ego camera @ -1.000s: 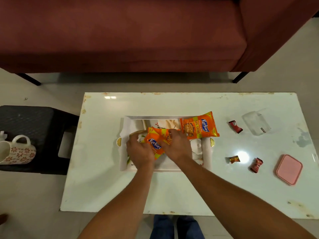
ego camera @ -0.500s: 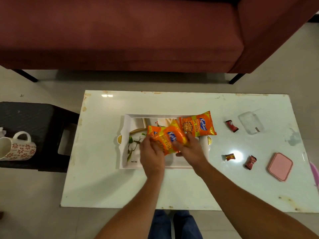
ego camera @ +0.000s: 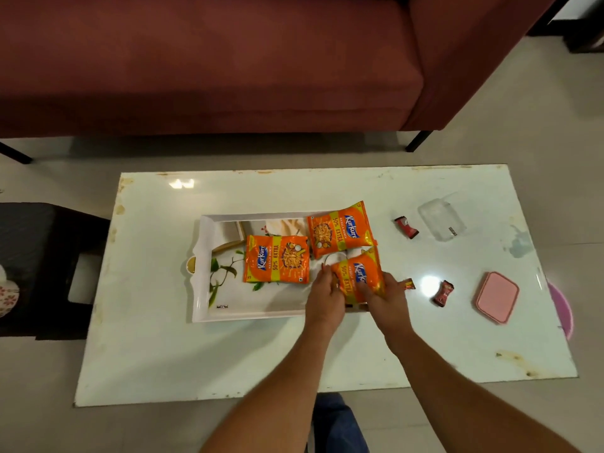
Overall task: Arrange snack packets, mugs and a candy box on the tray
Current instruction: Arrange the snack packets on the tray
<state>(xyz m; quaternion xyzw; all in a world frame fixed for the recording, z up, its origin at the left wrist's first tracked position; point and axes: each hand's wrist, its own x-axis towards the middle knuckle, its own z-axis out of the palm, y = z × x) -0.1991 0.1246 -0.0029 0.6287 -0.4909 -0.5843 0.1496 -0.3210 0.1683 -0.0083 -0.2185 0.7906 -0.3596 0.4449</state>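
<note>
Over the tray (ego camera: 202,289), hands (ego camera: 325,294) (ego camera: 389,297) grip a packet (ego camera: 358,277), hiding its base.

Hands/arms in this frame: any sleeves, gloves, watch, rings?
No. Left hand and right hand are ungloved, and both forearms are bare right down to the frame edge, with no sleeve showing. No watch, bracelet or ring can be seen, though at this sharpness a thin ring could be missed. The only clothing in view is blue jeans between the arms.
</note>
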